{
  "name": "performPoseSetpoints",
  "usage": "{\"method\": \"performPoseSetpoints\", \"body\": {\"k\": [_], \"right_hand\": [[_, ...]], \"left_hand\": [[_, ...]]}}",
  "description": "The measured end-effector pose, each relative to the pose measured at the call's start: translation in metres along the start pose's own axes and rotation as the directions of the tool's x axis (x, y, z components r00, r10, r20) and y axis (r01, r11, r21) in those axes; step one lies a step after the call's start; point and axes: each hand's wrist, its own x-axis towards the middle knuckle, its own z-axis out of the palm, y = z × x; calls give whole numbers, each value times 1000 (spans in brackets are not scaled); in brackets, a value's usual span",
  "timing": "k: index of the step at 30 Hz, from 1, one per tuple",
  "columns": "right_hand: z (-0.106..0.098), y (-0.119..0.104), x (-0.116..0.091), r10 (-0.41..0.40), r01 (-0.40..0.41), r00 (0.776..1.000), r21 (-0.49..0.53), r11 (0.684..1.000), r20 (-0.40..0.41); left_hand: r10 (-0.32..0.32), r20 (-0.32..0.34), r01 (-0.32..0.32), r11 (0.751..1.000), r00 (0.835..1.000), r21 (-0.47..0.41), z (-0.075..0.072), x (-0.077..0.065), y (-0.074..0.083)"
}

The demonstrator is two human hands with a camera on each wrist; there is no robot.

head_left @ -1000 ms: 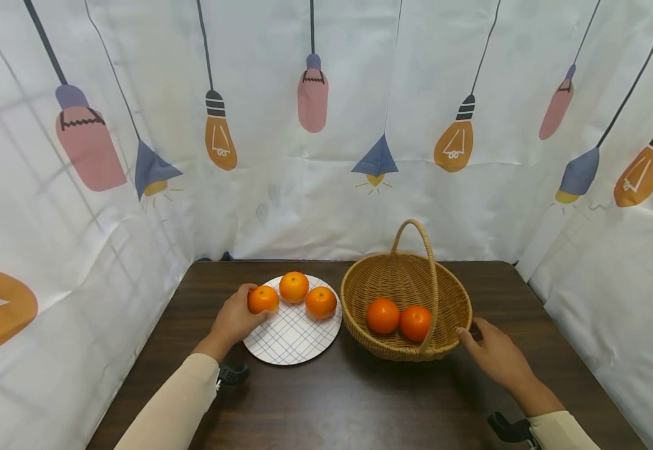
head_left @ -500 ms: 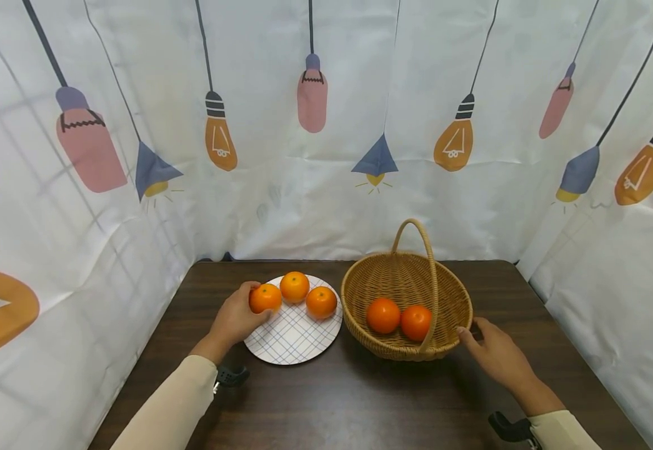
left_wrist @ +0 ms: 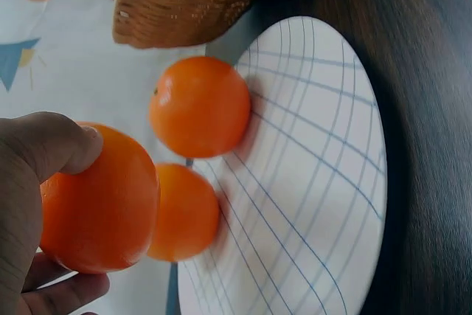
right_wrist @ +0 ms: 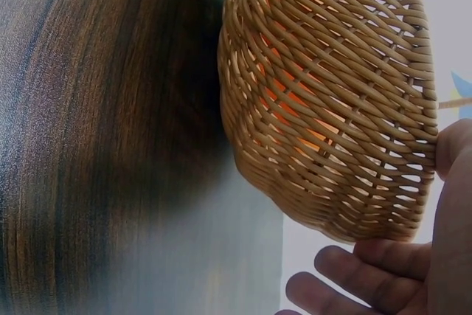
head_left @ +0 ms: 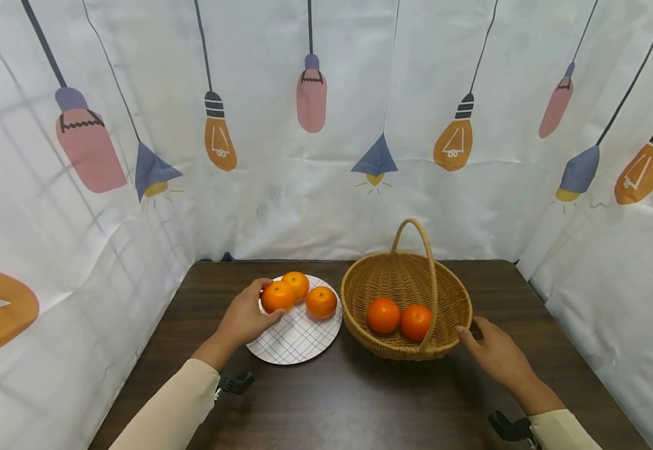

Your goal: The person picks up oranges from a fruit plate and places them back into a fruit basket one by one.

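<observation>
Over the left side of the checked plate [head_left: 295,345], my left fingers [left_wrist: 70,294] grasp an orange [head_left: 278,297]; two more oranges [head_left: 321,303] rest toward the plate's far and right edges, and there is room over its near half. Just beside its right edge stands the basket [head_left: 407,281] with two redder fruits [head_left: 383,315]; my right fingers [right_wrist: 365,279] pinch its right rim. Dark worktop [head_left: 337,406] stretches before both near edges.

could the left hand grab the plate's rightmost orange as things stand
Probably not yet: the left hand holds another orange, though the way over the plate to the rightmost orange looks free.
</observation>
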Motion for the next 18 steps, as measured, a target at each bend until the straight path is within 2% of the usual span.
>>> {"method": "performPoseSetpoints", "body": {"k": [6, 18], "right_hand": [[0, 1, 0, -2, 2, 1000, 2, 1000, -1], [1, 0, 0, -16, 16, 1000, 1, 1000, -14]], "left_hand": [[30, 23, -30, 999, 999, -19, 0, -2, 16], [151, 29, -150, 988, 988, -41, 3, -5, 47]]}}
